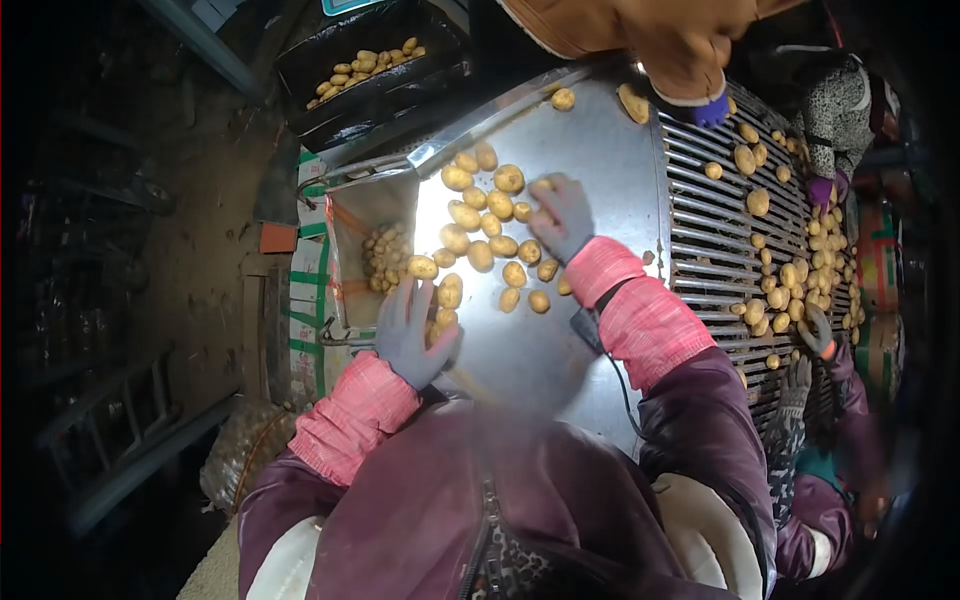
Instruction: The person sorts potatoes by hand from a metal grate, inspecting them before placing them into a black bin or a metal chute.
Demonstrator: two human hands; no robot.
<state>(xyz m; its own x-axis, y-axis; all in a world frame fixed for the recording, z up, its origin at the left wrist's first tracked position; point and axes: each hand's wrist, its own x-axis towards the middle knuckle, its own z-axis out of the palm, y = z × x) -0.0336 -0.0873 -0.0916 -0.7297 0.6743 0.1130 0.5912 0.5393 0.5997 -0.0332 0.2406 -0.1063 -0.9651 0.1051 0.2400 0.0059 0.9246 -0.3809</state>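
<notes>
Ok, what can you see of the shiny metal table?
The metal table is a smooth steel sheet, glaring under light. Small yellow potatoes lie loose on its middle. The gloved left hand rests at its near left edge, the gloved right hand on the potatoes. A slatted grate adjoins its right side.

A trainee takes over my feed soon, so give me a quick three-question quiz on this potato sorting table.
1. True or false: the right hand rests on potatoes on the steel sheet.
2. Which hand is nearer the side bin? A left hand; B right hand; C both equally.
3. What colour are the person's knitted cuffs?
Key: 1 true; 2 A; 3 pink.
</notes>
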